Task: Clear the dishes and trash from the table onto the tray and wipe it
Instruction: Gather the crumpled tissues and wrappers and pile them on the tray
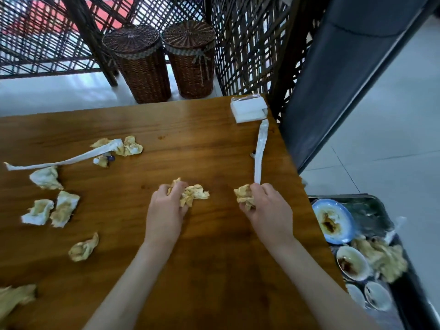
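On the wooden table (209,246), my left hand (165,210) grips a crumpled stained napkin (194,195) near the middle. My right hand (269,208) holds another stained napkin wad (244,195) and pinches the near end of a long white paper sleeve (260,151). Several more soiled napkins lie at the left, among them one (46,178) and a pair (51,211), plus a second white sleeve (69,159). The dark tray (371,208) sits low at the right, beyond the table edge, with a dirty blue-rimmed plate (332,221), small bowls (352,263) and a heap of used napkins (383,256).
A white napkin pack (247,109) sits at the table's far right corner. Two lidded wicker baskets (142,65) (190,58) stand on the floor behind the table, before a lattice screen. A dark padded seat (333,79) rises at the right.
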Available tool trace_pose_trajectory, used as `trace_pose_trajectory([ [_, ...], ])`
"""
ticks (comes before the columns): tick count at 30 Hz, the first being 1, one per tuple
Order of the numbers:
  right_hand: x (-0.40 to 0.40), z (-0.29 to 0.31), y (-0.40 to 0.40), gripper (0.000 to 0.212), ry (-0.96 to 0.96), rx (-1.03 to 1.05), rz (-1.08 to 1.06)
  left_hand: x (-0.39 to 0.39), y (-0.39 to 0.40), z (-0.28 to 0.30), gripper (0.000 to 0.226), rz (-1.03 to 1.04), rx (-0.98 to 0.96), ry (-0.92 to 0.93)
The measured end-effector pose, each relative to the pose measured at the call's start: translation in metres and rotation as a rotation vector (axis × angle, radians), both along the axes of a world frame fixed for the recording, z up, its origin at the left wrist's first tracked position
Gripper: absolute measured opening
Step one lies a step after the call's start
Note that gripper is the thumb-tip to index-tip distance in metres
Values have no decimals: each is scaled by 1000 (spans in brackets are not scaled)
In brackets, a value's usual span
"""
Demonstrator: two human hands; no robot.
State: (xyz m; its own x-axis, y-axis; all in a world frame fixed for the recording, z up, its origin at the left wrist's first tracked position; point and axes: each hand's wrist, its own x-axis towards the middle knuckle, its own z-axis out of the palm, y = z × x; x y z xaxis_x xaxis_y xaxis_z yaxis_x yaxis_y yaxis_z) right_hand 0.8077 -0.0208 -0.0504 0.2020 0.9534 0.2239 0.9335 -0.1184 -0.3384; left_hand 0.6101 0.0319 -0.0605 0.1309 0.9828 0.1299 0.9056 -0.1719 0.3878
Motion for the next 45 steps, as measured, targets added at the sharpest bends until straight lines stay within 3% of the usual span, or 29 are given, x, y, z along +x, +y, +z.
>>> trace_pose_trajectory([
  [11, 39, 17, -80, 25, 22, 61, -81, 16, -92, 17, 52, -42, -9, -115],
  [21, 149, 15, -161, 30, 72, 117, -83, 140, -172, 16, 53, -81, 19, -150],
  [35, 361, -50, -275, 29, 62, -30, -20, 345, -296, -6, 52, -27, 99, -238],
  [45, 407, -119, -343, 27, 113, -152, -135, 385, -357, -84, 51, -96, -76, -202],
])
